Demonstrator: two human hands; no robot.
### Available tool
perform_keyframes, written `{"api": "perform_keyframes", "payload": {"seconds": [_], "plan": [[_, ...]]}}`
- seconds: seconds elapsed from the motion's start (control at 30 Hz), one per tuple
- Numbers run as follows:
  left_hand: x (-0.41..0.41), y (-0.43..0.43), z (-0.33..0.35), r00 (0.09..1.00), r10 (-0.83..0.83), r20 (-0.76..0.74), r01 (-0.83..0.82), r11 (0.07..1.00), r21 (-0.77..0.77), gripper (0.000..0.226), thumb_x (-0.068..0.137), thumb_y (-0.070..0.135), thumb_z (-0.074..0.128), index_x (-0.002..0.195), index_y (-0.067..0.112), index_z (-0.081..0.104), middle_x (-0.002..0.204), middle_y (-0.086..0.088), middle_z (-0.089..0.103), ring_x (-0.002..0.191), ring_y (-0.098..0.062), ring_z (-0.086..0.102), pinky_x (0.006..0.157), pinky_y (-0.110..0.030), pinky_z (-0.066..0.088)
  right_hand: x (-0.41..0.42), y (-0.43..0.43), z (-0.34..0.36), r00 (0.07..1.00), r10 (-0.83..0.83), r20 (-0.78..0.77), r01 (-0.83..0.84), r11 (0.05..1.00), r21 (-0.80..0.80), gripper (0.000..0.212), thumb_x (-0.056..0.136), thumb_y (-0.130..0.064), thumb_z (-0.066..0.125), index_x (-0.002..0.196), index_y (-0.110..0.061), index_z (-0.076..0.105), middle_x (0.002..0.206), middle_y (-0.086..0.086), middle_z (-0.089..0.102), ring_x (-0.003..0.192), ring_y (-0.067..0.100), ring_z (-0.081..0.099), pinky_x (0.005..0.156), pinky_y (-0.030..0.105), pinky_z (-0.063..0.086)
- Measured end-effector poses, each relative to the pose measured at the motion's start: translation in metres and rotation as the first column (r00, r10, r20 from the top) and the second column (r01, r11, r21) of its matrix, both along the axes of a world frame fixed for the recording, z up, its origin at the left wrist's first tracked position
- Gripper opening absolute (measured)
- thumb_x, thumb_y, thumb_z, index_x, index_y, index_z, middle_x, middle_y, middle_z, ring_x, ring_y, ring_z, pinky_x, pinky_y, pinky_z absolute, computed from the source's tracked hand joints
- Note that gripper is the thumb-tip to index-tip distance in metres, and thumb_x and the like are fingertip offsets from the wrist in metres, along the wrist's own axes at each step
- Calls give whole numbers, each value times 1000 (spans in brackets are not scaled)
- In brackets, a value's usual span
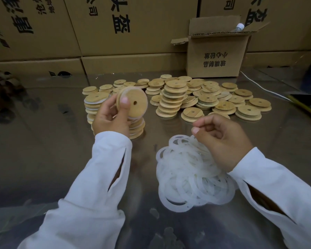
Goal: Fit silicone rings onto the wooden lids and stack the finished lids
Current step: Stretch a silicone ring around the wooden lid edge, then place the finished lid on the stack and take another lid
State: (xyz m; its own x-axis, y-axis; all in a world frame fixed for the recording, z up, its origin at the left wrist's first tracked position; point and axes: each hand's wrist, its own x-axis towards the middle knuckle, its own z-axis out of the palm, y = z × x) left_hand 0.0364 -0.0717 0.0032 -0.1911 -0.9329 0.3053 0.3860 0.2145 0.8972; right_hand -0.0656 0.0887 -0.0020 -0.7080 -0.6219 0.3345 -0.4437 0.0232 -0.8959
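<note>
Cardboard cartons (133, 27) behind steel table (43, 150)

Held lid (133, 105): rim blurred, partly covered by the left hand (109, 117).
Finished stack (93, 105): right side hidden behind that hand and lid.
Right hand (221, 139): unclear whether the curled fingertips pinch a ring.
Ring pile (187, 177): far right part hidden under the right hand.
Bottle (238, 27): only the cap and neck show above the open box (215, 56).
Dark heap (2, 90): cut by the left edge, too blurred to identify.

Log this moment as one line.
left hand: holds wooden lid | right hand: curled over ring pile, grip unclear | lid stack: behind left hand
</note>
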Motion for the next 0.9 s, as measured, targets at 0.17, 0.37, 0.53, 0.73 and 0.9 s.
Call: {"api": "perform_keyframes", "payload": {"seconds": [0.17, 0.37, 0.53, 0.73, 0.9], "plan": [[1, -9, -3, 999, 51, -10, -48, 975, 215, 14, 82, 21, 68, 94, 26, 64, 84, 9, 63, 76, -9, 64, 55, -15, 52, -1, 0, -2, 1000, -4, 1, 4, 1000, 3, 9, 78, -17, 66, 75, -25, 62, 76, -4, 63, 76, 17, 59, 76, 29, 49], [5, -17, -4, 1000, 2, -21, 6, 925, 381, 15, 79, 22, 71, 93, 23, 67, 91, 1, 66, 72, -11, 65, 53, -16, 52, -3, 1, -3, 996, -39, -83, 44, 997, 60, 14, 77, -28, 66, 65, -22, 61, 64, -8, 61, 63, 7, 55, 66, 23, 44], [3, -23, -6, 997, 59, 46, -73, 891, 448, 17, 75, 31, 75, 87, 22, 67, 66, 1, 62, 51, -6, 59, 46, -15, 50, -4, 1, -5, 996, -36, -82, 42, 996, 80, 17, 78, -28, 65, 63, -23, 60, 60, -10, 59, 60, 5, 53, 64, 22, 41], [-3, -28, -8, 995, 65, 70, -92, 859, 504, 37, 75, 37, 73, 95, 7, 67, 59, -1, 57, 33, -2, 52, 40, -15, 46, -7, -2, -9, 999, -29, -36, 32, 996, 85, 19, 76, -31, 67, 60, -24, 58, 54, -16, 58, 52, 1, 50, 59, 21, 38], [-4, -26, -6, 998, 55, -23, -35, 852, 523, 45, 77, 30, 72, 110, 1, 61, 72, -7, 63, 46, -6, 62, 45, -17, 50, -17, -5, -12, 997, -76, -31, 79, 993, 87, 12, 76, -26, 69, 68, -23, 59, 67, -9, 61, 65, 14, 57, 63, 26, 45]]}}
